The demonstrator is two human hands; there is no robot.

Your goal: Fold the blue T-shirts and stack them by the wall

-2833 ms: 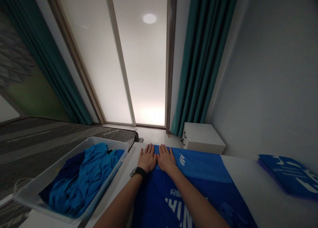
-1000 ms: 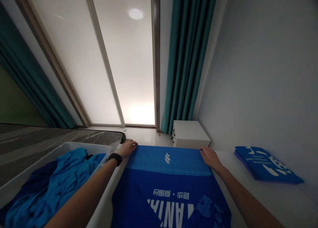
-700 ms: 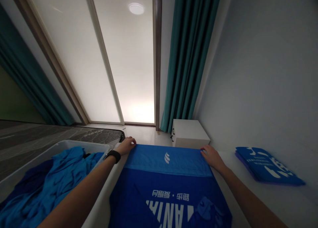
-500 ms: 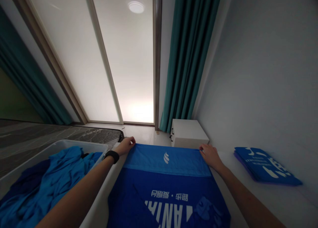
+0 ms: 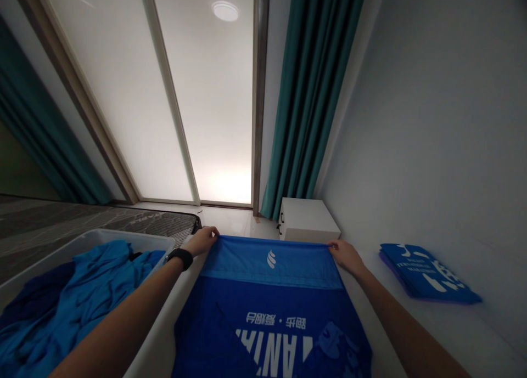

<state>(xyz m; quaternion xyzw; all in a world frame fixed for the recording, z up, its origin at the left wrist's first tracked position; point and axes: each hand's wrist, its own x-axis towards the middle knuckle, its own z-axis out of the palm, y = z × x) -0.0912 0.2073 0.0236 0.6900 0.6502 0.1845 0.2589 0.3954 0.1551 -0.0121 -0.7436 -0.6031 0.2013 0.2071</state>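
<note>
A blue shirt (image 5: 272, 301) with white lettering, upside down to me, lies spread out on a white surface. Its far edge is a lighter blue band with a small white logo. My left hand (image 5: 202, 240), wearing a dark watch (image 5: 181, 257) on the wrist, pinches the far left corner. At the far right corner, my right hand (image 5: 346, 256) pinches the same edge between thumb and fingers. The edge runs nearly straight between both hands. The near end of the shirt is cut off by the bottom of the view.
A white plastic bin (image 5: 94, 236) of crumpled blue clothes (image 5: 99, 285) stands at left, beside a dark patterned mattress (image 5: 82, 219). Folded blue shirts (image 5: 426, 274) lie on the right near the wall. A white cabinet (image 5: 308, 216) stands beyond, by a teal curtain (image 5: 317, 92).
The view has shifted slightly, so most things sit a little further left. Both hands keep hold of the shirt's far corners, and its edge looks slightly tauter.
</note>
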